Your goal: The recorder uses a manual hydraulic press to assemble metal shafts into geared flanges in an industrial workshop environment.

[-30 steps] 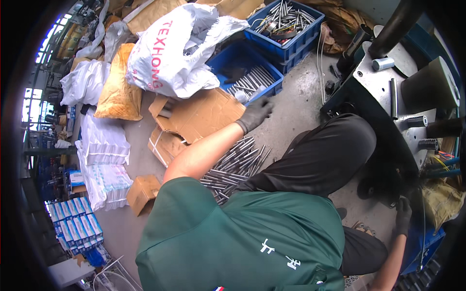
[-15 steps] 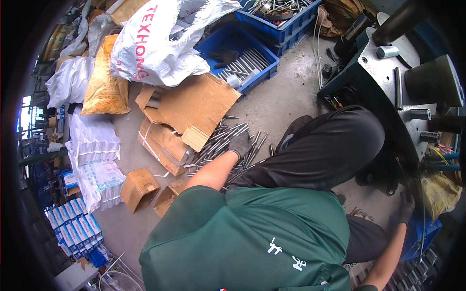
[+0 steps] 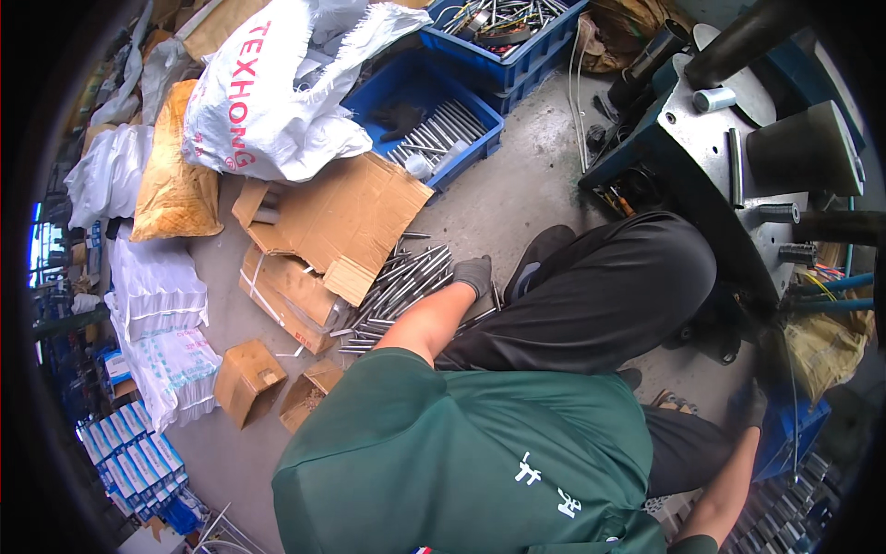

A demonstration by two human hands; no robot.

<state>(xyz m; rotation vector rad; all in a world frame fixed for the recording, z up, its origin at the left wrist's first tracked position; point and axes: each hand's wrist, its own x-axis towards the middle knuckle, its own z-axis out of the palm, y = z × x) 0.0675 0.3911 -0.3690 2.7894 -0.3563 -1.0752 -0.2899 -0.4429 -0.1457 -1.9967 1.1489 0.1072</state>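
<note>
A loose pile of thin metal rods (image 3: 406,282) lies on the floor in front of me, beside my bent leg. At the pile's right edge is my left hand (image 3: 473,275) in a grey glove, its fingers curled down and closed around rods there; the fingertips are mostly hidden. A few rod ends show just right of and below it. Far to the right, my right hand (image 3: 755,406) in a dark glove hangs beside a blue bin (image 3: 794,429). Its fingers are blurred, so I cannot make out their pose.
Torn cardboard (image 3: 341,217) borders the pile's left side, with small boxes (image 3: 249,379) nearer me. Beyond stand a blue crate of rods (image 3: 480,138) and a white sack (image 3: 268,102). A heavy metal machine (image 3: 711,148) rises at the right. White wrapped packs (image 3: 166,295) are stacked left.
My left hand has shifted right across the pile, and rods that lay to its right are no longer seen there. My right hand stays near the blue bin. The whole view has shifted slightly.
</note>
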